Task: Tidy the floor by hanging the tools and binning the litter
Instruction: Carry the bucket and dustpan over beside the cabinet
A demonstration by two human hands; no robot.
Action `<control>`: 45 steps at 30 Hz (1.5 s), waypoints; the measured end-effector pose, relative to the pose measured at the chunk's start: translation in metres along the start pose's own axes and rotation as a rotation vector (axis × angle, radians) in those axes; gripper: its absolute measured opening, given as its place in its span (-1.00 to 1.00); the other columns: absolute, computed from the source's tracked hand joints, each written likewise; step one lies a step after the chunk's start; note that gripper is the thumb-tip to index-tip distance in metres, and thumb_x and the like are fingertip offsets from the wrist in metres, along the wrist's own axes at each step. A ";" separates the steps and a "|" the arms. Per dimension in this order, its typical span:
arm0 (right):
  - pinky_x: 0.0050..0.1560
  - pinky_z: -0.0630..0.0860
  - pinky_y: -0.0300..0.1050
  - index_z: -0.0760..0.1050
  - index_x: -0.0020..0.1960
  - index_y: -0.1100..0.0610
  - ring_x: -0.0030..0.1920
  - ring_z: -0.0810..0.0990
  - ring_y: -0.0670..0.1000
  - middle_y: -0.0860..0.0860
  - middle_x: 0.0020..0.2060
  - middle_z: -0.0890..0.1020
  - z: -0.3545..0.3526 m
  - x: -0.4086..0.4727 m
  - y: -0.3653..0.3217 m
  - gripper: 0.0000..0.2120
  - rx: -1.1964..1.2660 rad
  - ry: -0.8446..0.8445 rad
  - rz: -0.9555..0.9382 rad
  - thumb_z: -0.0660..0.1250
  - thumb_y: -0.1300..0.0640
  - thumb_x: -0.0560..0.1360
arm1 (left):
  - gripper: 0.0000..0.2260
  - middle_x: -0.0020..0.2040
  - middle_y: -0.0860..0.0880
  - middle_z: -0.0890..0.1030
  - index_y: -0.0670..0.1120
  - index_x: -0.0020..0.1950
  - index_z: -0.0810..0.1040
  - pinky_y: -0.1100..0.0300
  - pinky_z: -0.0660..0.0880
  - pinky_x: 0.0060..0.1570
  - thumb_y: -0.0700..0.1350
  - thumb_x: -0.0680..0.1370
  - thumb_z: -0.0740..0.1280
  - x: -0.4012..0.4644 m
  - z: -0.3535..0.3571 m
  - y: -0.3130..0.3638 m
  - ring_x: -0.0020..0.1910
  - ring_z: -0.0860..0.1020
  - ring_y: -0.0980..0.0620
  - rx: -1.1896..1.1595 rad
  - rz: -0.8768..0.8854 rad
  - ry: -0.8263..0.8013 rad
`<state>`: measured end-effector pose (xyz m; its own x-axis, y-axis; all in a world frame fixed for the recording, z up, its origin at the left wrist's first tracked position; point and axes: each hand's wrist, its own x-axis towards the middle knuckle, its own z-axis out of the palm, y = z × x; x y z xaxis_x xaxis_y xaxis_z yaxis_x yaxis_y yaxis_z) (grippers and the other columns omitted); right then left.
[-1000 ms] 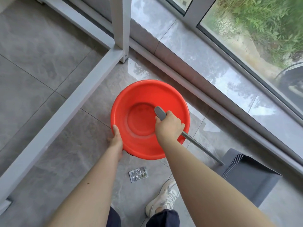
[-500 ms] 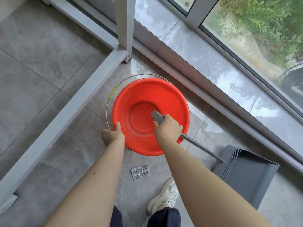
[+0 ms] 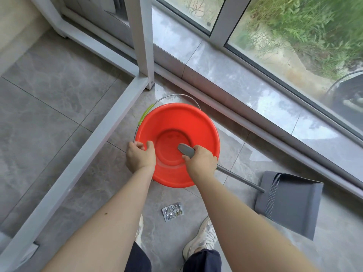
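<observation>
A red plastic bucket (image 3: 176, 122) with a thin wire handle (image 3: 176, 95) stands on the grey tiled floor. My left hand (image 3: 139, 156) grips the bucket's near left rim, where the wire handle meets it. My right hand (image 3: 200, 162) is closed around the grey grip of a long-handled dustpan (image 3: 290, 205), holding it over the bucket's near side. The dustpan's scoop rests on the floor to the right. An empty silver blister pack (image 3: 173, 211) lies on the floor between the bucket and my feet.
A white metal frame (image 3: 78, 154) runs diagonally across the floor on the left, with an upright post (image 3: 143, 40) behind the bucket. A raised stone sill (image 3: 245, 83) and a glass window (image 3: 306, 32) run along the right. My white shoes (image 3: 202, 238) stand just below.
My left hand has moved from beside the bucket up onto its rim. The wire handle has swung out behind the bucket. My right hand keeps its hold on the dustpan's grip.
</observation>
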<state>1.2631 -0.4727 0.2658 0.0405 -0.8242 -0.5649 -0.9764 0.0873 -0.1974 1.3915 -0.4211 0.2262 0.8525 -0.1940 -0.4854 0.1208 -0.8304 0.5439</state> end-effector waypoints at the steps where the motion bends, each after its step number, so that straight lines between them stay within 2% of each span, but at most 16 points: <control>1: 0.12 0.36 0.01 0.52 0.04 0.10 0.10 0.55 0.16 0.08 -0.01 0.65 -0.006 -0.002 0.002 -0.76 0.000 -0.001 0.005 0.35 -0.04 0.48 | -0.79 -0.04 -0.10 0.65 -0.15 -0.02 0.50 0.05 0.45 0.10 -0.04 0.46 0.31 -0.004 -0.001 0.011 0.03 0.59 -0.14 0.002 0.044 0.004; 6: 0.16 0.35 0.01 0.54 0.11 0.12 0.18 0.46 0.13 0.07 0.08 0.56 -0.039 -0.016 0.014 -0.66 -0.038 0.070 0.027 0.34 -0.09 0.47 | -0.80 -0.01 -0.11 0.65 -0.16 0.05 0.51 0.02 0.44 0.10 -0.08 0.50 0.30 -0.034 0.000 0.061 0.05 0.58 -0.14 0.096 0.260 -0.100; 10: 0.18 0.34 0.01 0.53 0.13 0.14 0.21 0.43 0.13 0.09 0.11 0.53 -0.071 -0.027 0.025 -0.64 -0.038 0.095 0.051 0.34 -0.09 0.47 | -0.81 0.04 -0.22 0.63 -0.22 0.00 0.57 0.05 0.47 0.00 -0.14 0.52 0.26 -0.061 0.011 0.088 0.07 0.57 -0.21 0.172 0.261 -0.313; 13: 0.18 0.38 0.01 0.51 0.20 0.16 0.22 0.44 0.15 0.10 0.16 0.51 -0.095 -0.034 0.036 -0.63 -0.126 0.024 0.035 0.33 -0.05 0.50 | -0.79 0.05 -0.28 0.64 -0.27 0.03 0.60 0.02 0.49 0.04 -0.19 0.51 0.26 -0.080 0.014 0.087 0.08 0.59 -0.24 0.257 0.230 -0.380; 18: 0.19 0.45 -0.02 0.46 0.29 0.17 0.27 0.46 0.14 0.11 0.22 0.51 -0.128 -0.049 0.053 -0.70 -0.168 -0.106 0.049 0.22 0.17 0.57 | -0.77 0.04 -0.30 0.64 -0.28 0.05 0.61 -0.02 0.52 0.03 -0.20 0.51 0.25 -0.110 0.003 0.079 0.06 0.60 -0.26 0.312 0.166 -0.351; 23: 0.14 0.49 -0.04 0.46 0.27 0.20 0.24 0.50 0.16 0.13 0.19 0.55 -0.161 -0.076 0.075 -0.70 -0.189 -0.127 -0.036 0.20 0.26 0.54 | -0.74 0.09 -0.29 0.63 -0.30 0.12 0.58 -0.01 0.52 0.06 -0.23 0.48 0.27 -0.147 -0.012 0.085 0.10 0.60 -0.26 0.275 0.064 -0.290; 25: 0.07 0.49 -0.05 0.49 0.17 0.20 0.22 0.52 0.17 0.13 0.16 0.57 -0.172 -0.086 0.081 -0.74 -0.197 -0.129 -0.066 0.18 0.32 0.52 | -0.72 0.10 -0.29 0.63 -0.32 0.14 0.57 -0.01 0.54 0.05 -0.25 0.47 0.28 -0.159 -0.020 0.086 0.10 0.61 -0.26 0.249 0.008 -0.255; 27: -0.06 0.44 -0.09 0.45 -0.09 0.16 0.17 0.56 0.17 0.11 0.02 0.61 -0.186 -0.099 0.090 -0.85 -0.211 -0.127 -0.097 0.16 0.36 0.49 | -0.72 0.09 -0.29 0.64 -0.32 0.13 0.56 0.02 0.55 0.00 -0.26 0.46 0.29 -0.175 -0.033 0.086 0.07 0.62 -0.25 0.208 -0.029 -0.229; 28: -0.11 0.40 -0.12 0.41 -0.15 0.14 0.14 0.58 0.15 0.08 -0.12 0.59 -0.192 -0.105 0.093 -0.84 -0.222 -0.121 -0.105 0.16 0.36 0.49 | -0.72 0.09 -0.29 0.64 -0.32 0.13 0.56 0.02 0.55 -0.01 -0.26 0.46 0.29 -0.181 -0.040 0.086 0.07 0.62 -0.25 0.191 -0.042 -0.218; 30: -0.15 0.39 -0.14 0.48 -0.01 0.15 0.09 0.61 0.12 0.03 -0.29 0.49 -0.202 -0.121 0.100 -0.81 -0.271 -0.113 -0.130 0.18 0.36 0.48 | -0.71 0.12 -0.29 0.62 -0.32 0.16 0.54 0.01 0.54 0.02 -0.26 0.46 0.28 -0.195 -0.057 0.082 0.09 0.61 -0.26 0.165 -0.063 -0.192; 32: -0.13 0.43 -0.12 0.49 0.13 0.18 0.10 0.61 0.12 0.04 -0.20 0.54 -0.210 -0.141 0.107 -0.73 -0.310 -0.112 -0.153 0.20 0.36 0.48 | -0.70 0.16 -0.30 0.60 -0.34 0.19 0.52 -0.01 0.53 0.08 -0.27 0.48 0.27 -0.209 -0.076 0.075 0.13 0.59 -0.27 0.158 -0.078 -0.172; 35: -0.01 0.49 -0.09 0.46 0.20 0.17 0.16 0.58 0.12 0.06 0.06 0.60 -0.219 -0.174 0.118 -0.68 -0.326 -0.122 -0.191 0.21 0.35 0.48 | -0.68 0.22 -0.32 0.55 -0.36 0.25 0.47 -0.05 0.49 0.16 -0.29 0.52 0.22 -0.231 -0.104 0.063 0.19 0.55 -0.29 0.142 -0.079 -0.158; 36: -0.03 0.48 -0.10 0.46 0.19 0.15 0.16 0.58 0.13 0.07 0.11 0.59 -0.220 -0.187 0.120 -0.68 -0.324 -0.114 -0.212 0.21 0.36 0.47 | -0.67 0.24 -0.33 0.54 -0.37 0.27 0.46 -0.05 0.49 0.18 -0.30 0.53 0.20 -0.240 -0.115 0.058 0.20 0.55 -0.29 0.127 -0.082 -0.153; 39: -0.11 0.36 -0.10 0.39 0.04 0.10 0.15 0.58 0.16 0.11 0.11 0.60 -0.222 -0.228 0.121 -0.76 -0.304 -0.042 -0.326 0.16 0.37 0.47 | -0.66 0.24 -0.33 0.54 -0.38 0.29 0.44 -0.09 0.52 0.19 -0.30 0.54 0.18 -0.263 -0.149 0.041 0.18 0.56 -0.30 0.093 -0.093 -0.152; 42: -0.11 0.32 -0.08 0.39 0.06 0.12 0.14 0.57 0.18 0.14 0.11 0.59 -0.222 -0.274 0.117 -0.75 -0.312 0.015 -0.425 0.10 0.38 0.49 | -0.65 0.24 -0.32 0.55 -0.36 0.30 0.44 -0.08 0.52 0.19 -0.28 0.54 0.17 -0.287 -0.191 0.019 0.20 0.56 -0.28 0.026 -0.123 -0.168; 45: -0.12 0.31 -0.07 0.31 -0.02 0.08 0.13 0.56 0.18 0.14 0.10 0.58 -0.221 -0.315 0.105 -0.79 -0.339 0.034 -0.526 0.12 0.37 0.48 | -0.66 0.20 -0.32 0.57 -0.34 0.28 0.46 -0.05 0.52 0.16 -0.30 0.53 0.17 -0.305 -0.232 -0.006 0.18 0.57 -0.27 -0.028 -0.161 -0.140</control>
<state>1.1011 -0.3275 0.6007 0.5329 -0.7265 -0.4338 -0.8407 -0.5128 -0.1739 1.2492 -0.2362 0.5299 0.7424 -0.1320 -0.6568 0.2658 -0.8419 0.4696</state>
